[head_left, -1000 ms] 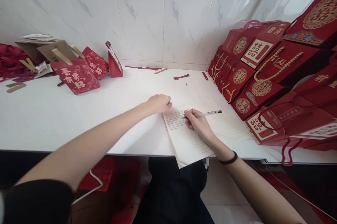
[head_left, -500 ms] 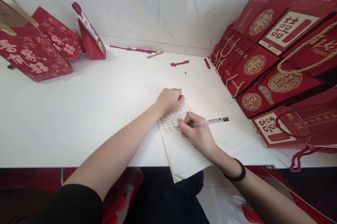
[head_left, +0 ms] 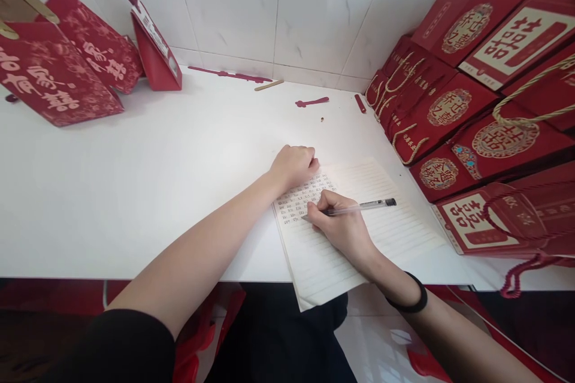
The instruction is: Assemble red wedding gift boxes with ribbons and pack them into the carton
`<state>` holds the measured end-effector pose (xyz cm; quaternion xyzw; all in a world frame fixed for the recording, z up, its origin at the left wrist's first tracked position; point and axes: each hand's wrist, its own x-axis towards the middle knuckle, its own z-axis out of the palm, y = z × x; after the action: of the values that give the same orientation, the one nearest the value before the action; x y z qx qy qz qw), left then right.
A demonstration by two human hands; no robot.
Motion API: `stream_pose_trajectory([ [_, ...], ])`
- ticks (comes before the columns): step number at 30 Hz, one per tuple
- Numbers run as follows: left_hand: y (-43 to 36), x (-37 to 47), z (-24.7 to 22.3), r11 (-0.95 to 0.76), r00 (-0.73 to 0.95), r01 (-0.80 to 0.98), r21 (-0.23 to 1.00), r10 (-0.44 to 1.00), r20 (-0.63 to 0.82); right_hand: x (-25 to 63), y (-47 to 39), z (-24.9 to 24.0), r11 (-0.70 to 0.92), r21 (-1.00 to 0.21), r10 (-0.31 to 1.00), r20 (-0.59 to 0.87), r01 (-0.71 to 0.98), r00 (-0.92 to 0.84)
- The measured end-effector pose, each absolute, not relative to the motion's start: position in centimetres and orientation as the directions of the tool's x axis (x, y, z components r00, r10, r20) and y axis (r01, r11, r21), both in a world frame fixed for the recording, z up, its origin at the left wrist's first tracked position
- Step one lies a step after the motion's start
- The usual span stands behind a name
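Note:
A pen (head_left: 380, 204) with a clear barrel and dark cap end is pinched in my right hand (head_left: 344, 224). Its tip meets a lined sheet of paper (head_left: 354, 275), at the end of the lowest written row. Rows of small handwritten marks (head_left: 309, 191) fill the sheet's upper left; the lines below are blank. My left hand (head_left: 294, 166) rests as a loose fist on the sheet's top left corner, fingers curled under and nothing seen in them. The sheet's near corner hangs past the table edge, slightly curled.
Red gift boxes with rope handles (head_left: 449, 110) are stacked at the right. More red boxes (head_left: 58, 71) stand at the left, beside a small upright one (head_left: 157, 56). Red ribbon strips (head_left: 312, 102) and a gold strip (head_left: 269, 85) lie near the tiled wall on the white table (head_left: 135, 191).
The view has shifted slightly, so the scene sits a little further right. The pen stays in my right hand with its tip at nearly the same spot; my left hand stays put.

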<state>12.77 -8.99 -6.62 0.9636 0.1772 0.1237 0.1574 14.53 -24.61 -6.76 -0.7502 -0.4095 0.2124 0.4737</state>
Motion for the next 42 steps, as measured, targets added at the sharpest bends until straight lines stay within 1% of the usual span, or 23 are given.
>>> stream_pose_trajectory([
  [4, -9.0, 12.8, -6.6, -0.886, 0.906, 0.304, 0.350, 0.383, 0.182, 14.5, -24.6, -6.9, -0.202, -0.873, 0.811, 0.104, 0.443, 0.576],
  [9, -8.9, 12.9, -6.8, -0.887, 0.904, 0.297, 0.354, 0.380, 0.194, 14.4, -24.6, -6.8, -0.213, -0.900, 0.793, 0.068, 0.380, 0.606],
  [14, -8.9, 12.9, -7.0, -0.887, 0.905, 0.291, 0.358, 0.377, 0.200, 14.4, -24.5, -6.7, -0.219, -0.882, 0.789, 0.091, 0.417, 0.607],
  [19, -8.9, 12.9, -6.9, -0.889, 0.905, 0.293, 0.351, 0.376, 0.197, 14.4, -24.5, -6.7, -0.224, -0.892, 0.797, 0.065, 0.393, 0.601],
  [30, -9.0, 12.8, -6.8, -0.883, 0.908, 0.303, 0.359, 0.382, 0.171, 14.5, -24.5, -6.9, -0.205, -0.900, 0.777, 0.089, 0.386, 0.623],
  [33, -8.9, 12.9, -6.9, -0.879, 0.907, 0.293, 0.376, 0.381, 0.183, 14.5, -24.8, -6.7, -0.127, -0.927, 0.769, 0.133, 0.353, 0.626],
  [36, -9.0, 12.7, -7.0, -0.877, 0.900, 0.280, 0.390, 0.381, 0.211, 14.6, -25.5, -6.6, 0.001, -0.972, 0.741, 0.158, 0.234, 0.653],
  [38, -9.1, 12.5, -6.9, -0.888, 0.895, 0.276, 0.368, 0.377, 0.237, 14.7, -25.9, -6.8, 0.070, -0.983, 0.729, 0.167, 0.169, 0.664],
  [40, -9.2, 12.4, -6.9, -0.902, 0.892, 0.285, 0.323, 0.373, 0.255, 14.9, -26.0, -7.0, 0.112, -0.981, 0.726, 0.191, 0.160, 0.661],
  [42, -9.2, 12.3, -7.1, -0.902, 0.885, 0.306, 0.304, 0.388, 0.258, 15.2, -25.5, -6.8, 0.130, -0.968, 0.735, 0.240, 0.216, 0.634],
])
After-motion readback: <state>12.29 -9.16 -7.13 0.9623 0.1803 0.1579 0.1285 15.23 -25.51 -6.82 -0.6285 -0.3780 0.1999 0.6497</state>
